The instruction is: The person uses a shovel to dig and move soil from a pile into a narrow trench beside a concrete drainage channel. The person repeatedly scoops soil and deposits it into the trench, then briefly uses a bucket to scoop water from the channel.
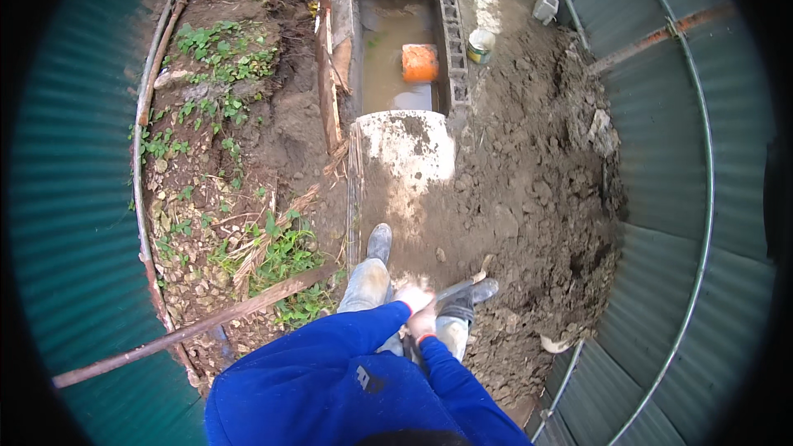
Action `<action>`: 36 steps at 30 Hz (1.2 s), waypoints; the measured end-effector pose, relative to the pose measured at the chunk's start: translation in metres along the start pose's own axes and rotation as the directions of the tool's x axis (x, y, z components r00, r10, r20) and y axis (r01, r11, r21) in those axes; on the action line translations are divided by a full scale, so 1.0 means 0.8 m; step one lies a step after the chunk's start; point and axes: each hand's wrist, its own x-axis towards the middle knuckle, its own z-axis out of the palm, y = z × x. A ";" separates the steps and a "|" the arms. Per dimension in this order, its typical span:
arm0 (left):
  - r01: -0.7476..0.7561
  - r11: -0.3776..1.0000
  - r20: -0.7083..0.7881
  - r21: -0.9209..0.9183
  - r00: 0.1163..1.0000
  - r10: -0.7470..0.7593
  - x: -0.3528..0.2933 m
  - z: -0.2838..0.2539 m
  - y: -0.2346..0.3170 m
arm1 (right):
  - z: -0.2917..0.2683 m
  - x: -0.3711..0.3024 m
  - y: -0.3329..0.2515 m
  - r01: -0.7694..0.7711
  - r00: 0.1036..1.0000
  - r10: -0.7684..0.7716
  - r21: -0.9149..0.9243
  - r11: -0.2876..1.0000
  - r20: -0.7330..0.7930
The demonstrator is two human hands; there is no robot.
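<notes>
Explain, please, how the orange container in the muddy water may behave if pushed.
The orange container seems to lie on its side in the muddy water, so it would probably roll or drift. Wet surroundings may make it slippery. It may be heavy if water fills it; its contents are unclear.

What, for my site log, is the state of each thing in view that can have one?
Left hand: blurred, close to the right; grip unclear.
Right hand: blurred; grip unclear.
Tool: slanting toward the right boot, partly hidden.
Trousers: soiled.
Water: murky, brownish.
Orange container: in the water; contents not visible.
White bucket: seemingly upright; contents unclear.
Soil: churned, lumpy.
</notes>
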 end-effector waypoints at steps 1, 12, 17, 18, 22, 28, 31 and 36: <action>-0.048 0.999 -0.033 0.025 0.998 0.048 0.000 0.016 0.021 | -0.018 0.003 0.011 0.019 1.000 -0.019 0.005 1.000 0.007; -0.149 0.960 -0.193 -0.238 0.976 0.104 0.078 0.047 0.028 | -0.019 0.071 0.060 -0.087 0.995 0.077 0.170 0.982 0.063; 0.015 0.882 -0.083 -0.471 0.995 -0.061 0.088 0.041 -0.007 | 0.004 0.077 0.037 -0.238 0.960 0.256 -0.153 0.959 0.113; 0.015 0.916 -0.114 -0.400 0.991 -0.066 0.089 0.037 -0.016 | 0.008 0.078 0.030 -0.263 0.946 0.284 -0.147 0.954 0.154; 0.113 0.830 -0.153 -0.546 0.961 -0.231 0.098 0.017 -0.088 | 0.053 0.098 0.028 -0.148 0.901 0.205 -0.172 0.974 0.383; 0.325 0.945 -0.528 -0.021 0.799 -0.287 0.151 0.021 -0.199 | 0.065 0.246 0.216 -0.339 0.940 0.243 0.572 0.747 0.241; 0.327 0.939 -0.590 0.111 0.781 -0.203 0.192 0.020 -0.260 | 0.050 0.343 0.350 -0.462 0.796 0.605 0.665 0.588 0.018; 0.421 0.880 -0.657 -0.218 0.603 -0.452 0.271 0.031 -0.351 | 0.078 0.492 0.498 -0.547 0.607 0.731 0.831 0.101 0.311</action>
